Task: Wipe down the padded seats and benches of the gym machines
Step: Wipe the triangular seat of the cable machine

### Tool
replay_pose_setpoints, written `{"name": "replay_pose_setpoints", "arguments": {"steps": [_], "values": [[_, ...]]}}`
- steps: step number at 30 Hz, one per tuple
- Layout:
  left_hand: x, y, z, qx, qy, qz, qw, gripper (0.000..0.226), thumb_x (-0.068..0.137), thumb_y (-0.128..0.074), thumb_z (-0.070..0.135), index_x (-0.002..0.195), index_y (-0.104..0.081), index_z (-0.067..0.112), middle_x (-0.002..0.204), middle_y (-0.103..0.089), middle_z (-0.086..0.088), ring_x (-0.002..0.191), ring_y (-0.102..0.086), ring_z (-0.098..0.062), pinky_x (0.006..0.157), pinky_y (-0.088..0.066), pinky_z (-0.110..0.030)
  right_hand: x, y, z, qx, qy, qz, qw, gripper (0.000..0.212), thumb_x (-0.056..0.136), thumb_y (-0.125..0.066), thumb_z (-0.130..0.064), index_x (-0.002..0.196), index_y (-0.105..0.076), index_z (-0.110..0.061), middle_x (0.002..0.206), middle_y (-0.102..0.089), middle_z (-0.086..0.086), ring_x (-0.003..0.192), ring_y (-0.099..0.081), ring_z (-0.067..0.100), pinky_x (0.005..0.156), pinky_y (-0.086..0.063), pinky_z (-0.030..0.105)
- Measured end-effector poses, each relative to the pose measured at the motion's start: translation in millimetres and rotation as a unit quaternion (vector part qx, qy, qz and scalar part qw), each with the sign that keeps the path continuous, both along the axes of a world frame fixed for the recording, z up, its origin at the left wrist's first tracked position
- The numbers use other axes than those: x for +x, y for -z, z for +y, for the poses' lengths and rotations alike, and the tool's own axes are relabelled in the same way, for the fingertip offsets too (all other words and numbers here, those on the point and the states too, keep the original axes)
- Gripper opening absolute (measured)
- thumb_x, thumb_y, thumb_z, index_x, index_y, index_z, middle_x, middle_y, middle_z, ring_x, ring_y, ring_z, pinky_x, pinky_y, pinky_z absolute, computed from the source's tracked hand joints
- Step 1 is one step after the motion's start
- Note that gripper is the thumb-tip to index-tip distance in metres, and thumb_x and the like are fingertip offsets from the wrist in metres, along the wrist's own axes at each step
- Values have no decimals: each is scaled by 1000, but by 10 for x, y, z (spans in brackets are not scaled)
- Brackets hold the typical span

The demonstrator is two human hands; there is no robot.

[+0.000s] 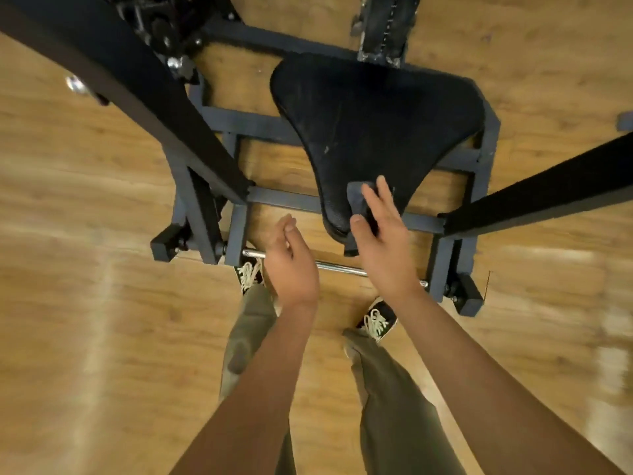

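A black padded seat (370, 121), wide at the far end and narrow toward me, sits on a dark steel frame (263, 126). My right hand (383, 241) lies flat on the seat's narrow near tip, pressing a dark cloth (358, 200) against the padding with fingers spread. My left hand (291, 262) hovers loosely curled to the left of the seat tip, above the frame, holding nothing.
Two black machine arms cross the view, one at upper left (137, 108) and one at right (548, 197). A chrome bar (337, 268) runs across the frame's near end. The person's shoes (376, 320) stand on the wooden floor (85, 269).
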State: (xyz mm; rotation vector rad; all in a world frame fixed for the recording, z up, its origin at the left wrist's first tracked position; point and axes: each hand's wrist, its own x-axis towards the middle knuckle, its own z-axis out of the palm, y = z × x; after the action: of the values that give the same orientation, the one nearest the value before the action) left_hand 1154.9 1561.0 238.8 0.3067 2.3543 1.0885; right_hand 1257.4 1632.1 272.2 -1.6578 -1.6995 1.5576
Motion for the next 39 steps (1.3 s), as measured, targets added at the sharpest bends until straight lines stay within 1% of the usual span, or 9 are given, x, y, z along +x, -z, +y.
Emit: {"name": "replay_pose_setpoints", "arguments": {"steps": [4,5,6,10,15,22,28,32,39], "values": [[530,-127,92,64,-37,-27,997,36,107,-38,25,139,-51,16,124,-56,20,116,-50,13,96,-43,-14,313,-31,223,-83,21,123,989,49,103,-48,-9,145,-45,-35,132,-55,-15,121,-39,-1,120,-27,31],[629,-172,171,77,-14,-12,997,36,107,-38,25,140,-49,17,130,-55,17,123,-48,8,101,-42,-17,364,-40,300,-85,22,128,988,48,103,-49,-9,143,-46,-36,110,-39,-28,131,-49,8,118,-33,37],[696,-195,243,81,20,8,997,38,107,-37,26,143,-47,16,140,-52,9,134,-42,0,108,-41,-25,409,-55,378,-84,34,129,987,45,104,-48,-9,142,-48,-33,140,-42,5,138,-41,19,113,-41,38],[767,-157,567,-19,219,115,969,52,104,-39,44,151,-36,24,163,-23,1,153,-7,-16,124,-12,-47,531,-67,799,-51,104,90,989,38,103,-50,-11,140,-53,-19,137,-59,-5,123,-59,10,104,-51,40],[653,23,544,-94,346,194,913,46,105,-43,28,151,-38,25,164,-20,1,153,-11,-21,124,-16,-47,386,108,1217,-11,85,5,996,38,101,-54,-23,139,-56,-26,133,-59,-16,122,-54,-2,111,-43,35],[749,86,396,18,102,100,990,46,105,-48,22,150,-41,21,162,-24,8,149,-20,-7,115,-32,-20,-35,506,1262,74,-57,-162,982,49,104,-38,-26,153,-36,-20,165,-20,0,154,-6,17,125,-1,38],[407,57,634,82,-91,-53,991,40,105,-46,23,145,-48,20,133,-55,23,122,-45,17,104,-39,-12,-196,673,1090,200,-32,-285,937,52,103,-29,-26,154,-35,-19,164,-25,2,153,-10,21,126,-4,40],[45,142,672,104,9,-77,992,39,105,-47,22,144,-50,21,136,-54,20,128,-46,10,110,-40,-22,-199,697,1086,216,-31,-292,931,52,103,-29,-27,153,-36,-19,163,-26,2,153,-11,20,126,-5,41],[-508,359,1488,2,297,151,943,41,102,-52,14,143,-51,15,159,-35,-3,150,-22,-23,119,-26,-39,-194,722,1095,228,-32,-294,928,52,102,-30,-26,153,-38,-17,162,-28,4,153,-13,22,125,-6,41]]}}
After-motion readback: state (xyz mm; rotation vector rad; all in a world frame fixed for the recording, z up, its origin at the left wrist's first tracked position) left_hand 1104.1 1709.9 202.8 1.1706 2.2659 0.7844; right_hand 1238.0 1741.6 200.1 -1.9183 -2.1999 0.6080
